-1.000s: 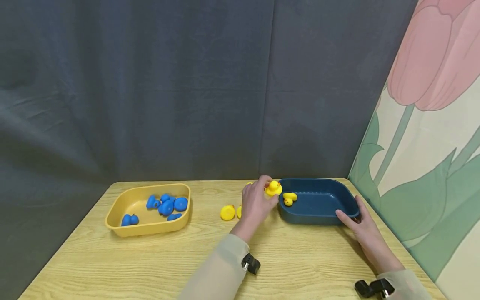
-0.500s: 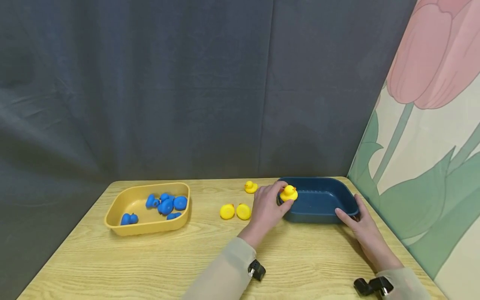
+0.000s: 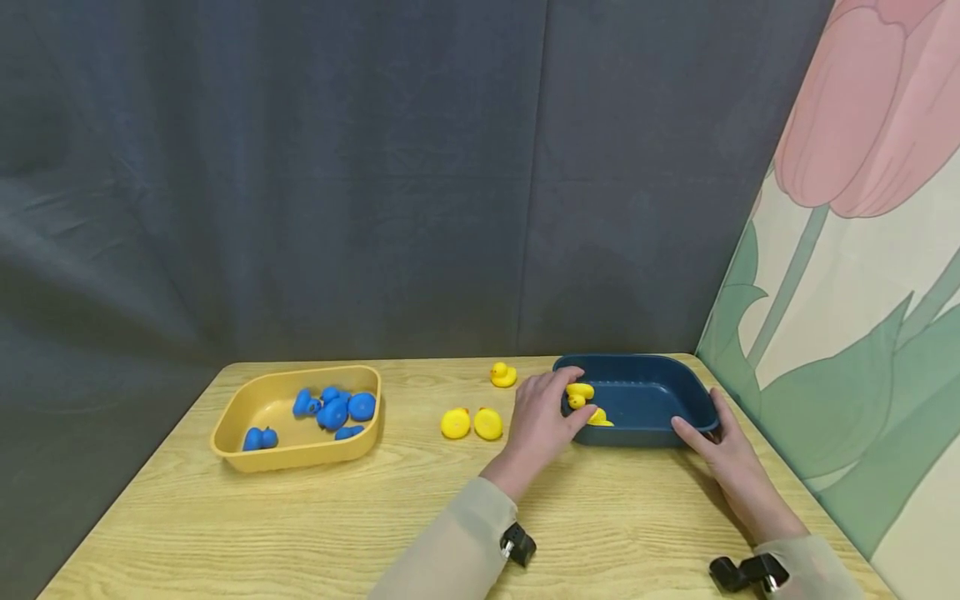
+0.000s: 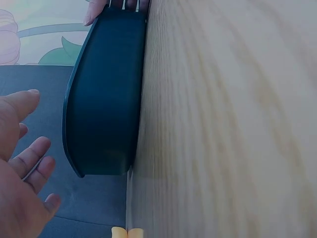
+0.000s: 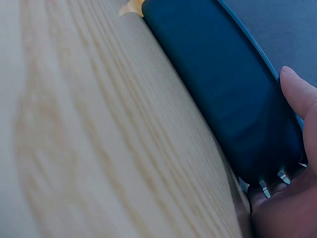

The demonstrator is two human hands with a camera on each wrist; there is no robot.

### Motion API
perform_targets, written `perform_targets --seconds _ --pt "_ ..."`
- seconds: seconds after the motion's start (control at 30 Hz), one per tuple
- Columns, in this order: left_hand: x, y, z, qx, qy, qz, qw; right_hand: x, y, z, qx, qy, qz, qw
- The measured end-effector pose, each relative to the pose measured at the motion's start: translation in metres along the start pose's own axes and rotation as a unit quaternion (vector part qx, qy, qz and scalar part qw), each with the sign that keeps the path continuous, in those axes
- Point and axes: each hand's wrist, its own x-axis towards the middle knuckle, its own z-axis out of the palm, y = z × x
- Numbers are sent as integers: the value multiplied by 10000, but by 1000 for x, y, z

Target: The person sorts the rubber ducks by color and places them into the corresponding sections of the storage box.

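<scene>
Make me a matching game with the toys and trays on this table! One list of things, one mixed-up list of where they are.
Things:
1. blue ducks
2. right hand
3. lone yellow duck
4. left hand

Places:
A. on the bare table, near its far edge
B. in the yellow tray
C. at the left end of the dark blue tray, fingers spread
D. holding the dark blue tray's right end

Pairs: 1-B, 2-D, 3-A, 4-C

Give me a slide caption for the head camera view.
Left hand open over dark blue tray of yellow ducks; right hand holds its corner.
</scene>
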Motion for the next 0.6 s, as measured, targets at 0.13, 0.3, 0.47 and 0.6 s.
perform_targets --seconds 0.13,0.3,0.47,0.6 --pt "1 -2 -1 -133 -53 -177 9997 0 1 1 -51 28 -6 10000" --pt "3 -5 -5 -160 -11 -302 9994 0 1 1 -58 26 -20 10000" --pt "5 -8 -14 -69 4 -345 9994 0 0 0 -72 50 -30 10000" --pt "10 -13 -23 78 30 -314 9995 0 0 0 -88 58 -19 9999"
